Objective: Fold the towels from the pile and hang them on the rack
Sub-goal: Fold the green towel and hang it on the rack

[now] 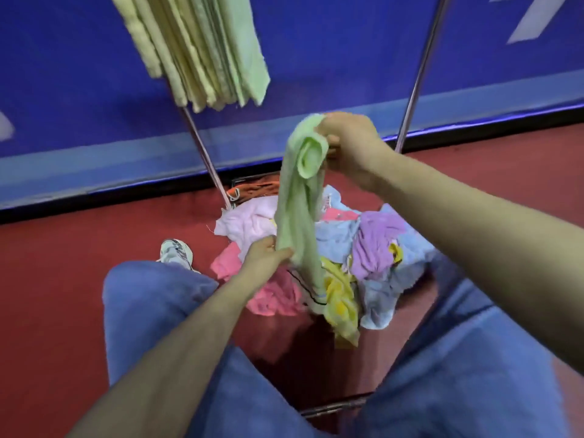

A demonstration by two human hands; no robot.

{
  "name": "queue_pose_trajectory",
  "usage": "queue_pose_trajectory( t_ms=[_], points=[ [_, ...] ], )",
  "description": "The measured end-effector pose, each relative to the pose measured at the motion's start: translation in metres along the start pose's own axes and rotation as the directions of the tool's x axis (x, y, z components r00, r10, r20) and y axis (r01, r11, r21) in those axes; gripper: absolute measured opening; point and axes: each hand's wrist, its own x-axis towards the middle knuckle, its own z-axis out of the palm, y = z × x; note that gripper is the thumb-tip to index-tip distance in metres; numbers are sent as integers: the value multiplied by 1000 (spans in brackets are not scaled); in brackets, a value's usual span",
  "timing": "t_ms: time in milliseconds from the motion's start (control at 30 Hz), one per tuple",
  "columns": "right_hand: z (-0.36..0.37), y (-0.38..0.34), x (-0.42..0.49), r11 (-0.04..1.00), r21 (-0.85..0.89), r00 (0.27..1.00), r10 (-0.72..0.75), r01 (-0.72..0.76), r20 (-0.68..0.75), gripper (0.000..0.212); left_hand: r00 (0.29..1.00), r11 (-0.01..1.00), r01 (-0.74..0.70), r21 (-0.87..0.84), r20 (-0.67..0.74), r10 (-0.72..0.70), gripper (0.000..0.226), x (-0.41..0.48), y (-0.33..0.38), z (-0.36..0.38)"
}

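A light green towel (pixel 300 197) hangs bunched in a long strip above the pile. My right hand (pixel 349 143) grips its top end, held high. My left hand (pixel 265 257) pinches the strip lower down, just over the pile. The pile of towels (pixel 369 245) lies on the red floor between my legs, in pink, blue, purple, yellow and pale pink. Several folded yellow and green towels (pixel 202 49) hang from the rack at the upper left. Two slanting metal legs of the rack (pixel 202 150) come down on either side of the pile.
A blue wall panel (pixel 347 58) with a black base strip stands right behind the rack. My legs in blue jeans (pixel 151 298) flank the pile, with a light shoe (pixel 175 251) at the left. A metal bar (pixel 335 407) lies low on the floor near me.
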Motion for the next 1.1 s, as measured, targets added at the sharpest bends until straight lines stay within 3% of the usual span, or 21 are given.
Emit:
queue_pose_trajectory(
  t_ms=[67,167,233,333,400,433,500,600,700,800,867,933,1100],
  points=[
    [-2,-36,-9,993,113,998,-30,35,-46,12,999,999,-45,-23,-9,45,12,-4,21,-7],
    [-12,-63,-21,984,161,996,-60,70,-68,7,987,990,-140,-35,-81,137,12,-3,41,-18],
    [-19,-67,-29,989,138,996,-49,59,-73,4,971,985,-172,1,-168,170,17,-3,51,-26],
    [-33,-58,-34,996,74,989,-38,50,-146,23,930,970,-243,30,-277,241,21,-3,58,-43],
    [-42,-51,-36,999,4,971,-41,43,-235,12,914,963,-258,73,-303,268,25,-3,63,-53],
    [-46,-47,-37,999,-34,966,-31,23,-258,16,912,961,-255,111,-304,277,26,-6,70,-56],
    [-48,-39,-39,993,-118,970,-12,-17,-242,25,900,936,-302,180,-270,342,27,-14,88,-57],
    [-40,-27,-43,964,-264,992,-6,-27,-122,22,882,858,-405,317,-111,457,31,-20,116,-50],
    [-21,-11,-45,886,-463,996,17,24,84,33,876,781,-447,435,34,482,35,-25,137,-35],
    [3,11,-46,765,-629,951,77,135,298,39,863,737,-486,469,123,490,44,-30,151,-15],
    [9,21,-45,725,-664,945,58,182,323,34,848,709,-515,482,165,504,33,-34,155,-10],
    [6,25,-44,757,-633,944,67,162,322,35,841,697,-530,482,194,506,28,-36,151,-12],
    [-11,22,-48,736,-659,949,78,153,307,14,890,794,-455,404,225,396,43,-36,125,-32]
  ],
)
